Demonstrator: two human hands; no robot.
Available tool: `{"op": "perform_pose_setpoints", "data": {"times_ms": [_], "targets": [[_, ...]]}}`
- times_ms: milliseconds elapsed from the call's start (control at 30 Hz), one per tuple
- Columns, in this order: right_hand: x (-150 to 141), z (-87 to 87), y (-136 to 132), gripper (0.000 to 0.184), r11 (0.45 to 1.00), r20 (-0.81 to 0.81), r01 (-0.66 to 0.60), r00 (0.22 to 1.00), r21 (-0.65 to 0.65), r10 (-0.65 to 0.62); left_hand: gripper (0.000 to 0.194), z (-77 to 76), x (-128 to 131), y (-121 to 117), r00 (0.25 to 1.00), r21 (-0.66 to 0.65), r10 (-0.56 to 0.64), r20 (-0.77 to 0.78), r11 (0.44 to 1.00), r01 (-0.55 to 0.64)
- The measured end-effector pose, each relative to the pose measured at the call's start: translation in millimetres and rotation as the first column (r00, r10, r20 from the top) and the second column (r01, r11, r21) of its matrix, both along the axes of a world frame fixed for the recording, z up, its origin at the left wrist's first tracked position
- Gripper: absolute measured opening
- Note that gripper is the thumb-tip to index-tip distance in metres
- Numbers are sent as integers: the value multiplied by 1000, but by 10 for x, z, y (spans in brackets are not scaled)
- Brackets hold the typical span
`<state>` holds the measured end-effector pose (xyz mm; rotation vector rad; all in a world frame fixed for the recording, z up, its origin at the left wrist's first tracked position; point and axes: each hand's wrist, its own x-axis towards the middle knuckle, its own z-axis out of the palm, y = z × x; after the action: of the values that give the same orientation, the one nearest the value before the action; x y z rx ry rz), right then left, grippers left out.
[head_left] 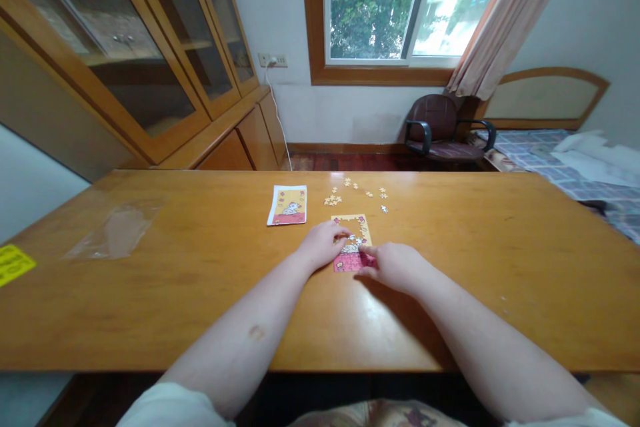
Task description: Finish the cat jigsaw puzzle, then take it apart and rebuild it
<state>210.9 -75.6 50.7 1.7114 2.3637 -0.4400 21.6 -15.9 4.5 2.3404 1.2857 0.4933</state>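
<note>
Two bare hands of yours meet over a small jigsaw puzzle [350, 262], set midway between the left and right ends of the desk [150, 307], its long axis running from near edge to far edge. The relation that matters: the puzzle's jagged gap lies just beyond your fingertips, toward the far edge, with white pieces [359, 240] between the hands. Your left hand [323, 245] is nearer the gap, its fingers bent over the left border; whether they pinch a piece, you cannot tell from here. Your right hand [395, 263] rests at the near right, index finger on the puzzle, thumb spread away from it.

Loose pieces [333, 201] lie scattered toward the desk's far edge. A picture card [287, 209] sits left of them. Near the left end lies a flat clear plastic bag [117, 233]; its contents, if any, don't show.
</note>
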Motion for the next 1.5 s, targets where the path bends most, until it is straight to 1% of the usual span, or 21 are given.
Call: {"op": "perform_pose_setpoints", "data": {"times_ms": [233, 367, 667, 933, 1233, 1500], "targets": [[-13, -49, 36, 64, 1000, 13, 24, 1000, -8, -23, 26, -11, -3, 5, 1000, -2, -5, -25, 1000, 5], [-18, -59, 54, 65, 1000, 17, 23, 1000, -2, -23, 28, -23, -11, 10, 998, 15, -17, -62, 1000, 18], [-47, -100, 109, 67, 999, 23, 30, 999, 30, -31, 28, -14, -3, -5, 996, 3, -15, -84, 1000, 15], [-16, -72, 90, 60, 998, 23, 53, 998, 36, -54, 28, -36, -11, 5, 997, 13, -18, -80, 1000, 19], [-28, -109, 126, 62, 998, 26, 55, 998, 22, -55, 29, -24, -7, 2, 995, 21, -18, -95, 1000, 20], [-11, -111, 136, 59, 998, 35, 43, 998, 38, -44, 28, -53, -14, 9, 996, 25, -21, -83, 999, 24]]}}
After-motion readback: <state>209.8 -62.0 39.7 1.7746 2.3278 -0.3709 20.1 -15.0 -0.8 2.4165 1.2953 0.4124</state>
